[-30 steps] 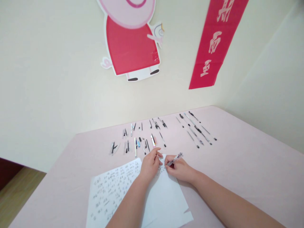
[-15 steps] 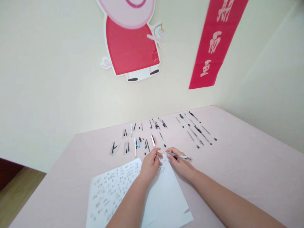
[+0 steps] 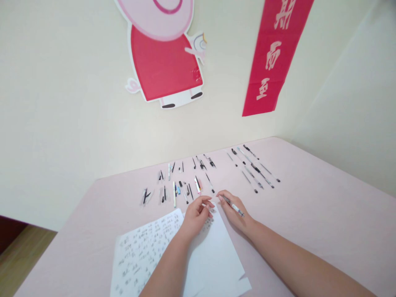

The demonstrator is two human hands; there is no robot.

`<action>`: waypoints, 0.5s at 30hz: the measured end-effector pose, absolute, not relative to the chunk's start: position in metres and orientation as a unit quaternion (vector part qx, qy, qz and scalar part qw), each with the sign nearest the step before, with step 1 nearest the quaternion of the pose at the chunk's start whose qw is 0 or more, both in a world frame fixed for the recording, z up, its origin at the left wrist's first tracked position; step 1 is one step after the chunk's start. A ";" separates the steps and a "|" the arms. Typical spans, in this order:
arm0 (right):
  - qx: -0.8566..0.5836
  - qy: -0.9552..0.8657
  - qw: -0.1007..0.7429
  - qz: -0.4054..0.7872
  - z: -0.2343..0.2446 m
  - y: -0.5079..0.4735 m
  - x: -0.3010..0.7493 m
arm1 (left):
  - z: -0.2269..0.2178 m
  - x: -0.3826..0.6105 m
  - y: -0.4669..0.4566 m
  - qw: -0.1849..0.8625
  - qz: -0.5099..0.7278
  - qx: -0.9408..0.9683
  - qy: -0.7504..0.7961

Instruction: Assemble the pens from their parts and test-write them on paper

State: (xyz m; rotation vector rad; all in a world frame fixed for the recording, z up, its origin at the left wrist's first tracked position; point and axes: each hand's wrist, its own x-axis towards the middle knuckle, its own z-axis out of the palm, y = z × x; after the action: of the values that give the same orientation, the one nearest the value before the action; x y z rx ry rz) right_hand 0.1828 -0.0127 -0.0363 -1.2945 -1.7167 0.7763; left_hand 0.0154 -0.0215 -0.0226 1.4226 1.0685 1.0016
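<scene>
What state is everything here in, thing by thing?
Right grip: closed on a pen
Pen: slanted, tip hard to make out
Right sheet: mostly blank, writing near its top
Left grip: at that sheet's top, fingers loosely bent
Left sheet: covered in handwriting
Pens at right: lying side by side
Pens and parts at left: spread out
Banner: hanging, top out of view
Cartoon cutout: upright, top cut off
</scene>
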 end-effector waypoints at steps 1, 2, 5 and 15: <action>-0.520 -0.682 0.415 0.303 -0.038 -0.011 0.183 | -0.021 0.016 -0.022 0.541 0.419 0.583 0.438; -0.524 -0.681 0.415 0.299 -0.040 -0.010 0.184 | -0.019 0.016 -0.023 0.563 0.417 0.572 0.426; -0.531 -0.687 0.400 0.294 -0.044 -0.007 0.185 | -0.018 0.015 -0.025 0.633 0.402 0.545 0.375; -0.579 -0.700 0.326 0.262 -0.036 -0.008 0.182 | -0.018 0.016 -0.028 0.738 0.350 0.503 0.281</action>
State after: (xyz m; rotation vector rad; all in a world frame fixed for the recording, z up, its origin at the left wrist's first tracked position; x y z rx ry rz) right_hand 0.1821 -0.0081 -0.0357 -1.5175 -1.8351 0.6854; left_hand 0.0160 -0.0276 -0.0177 1.1048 0.6174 0.7690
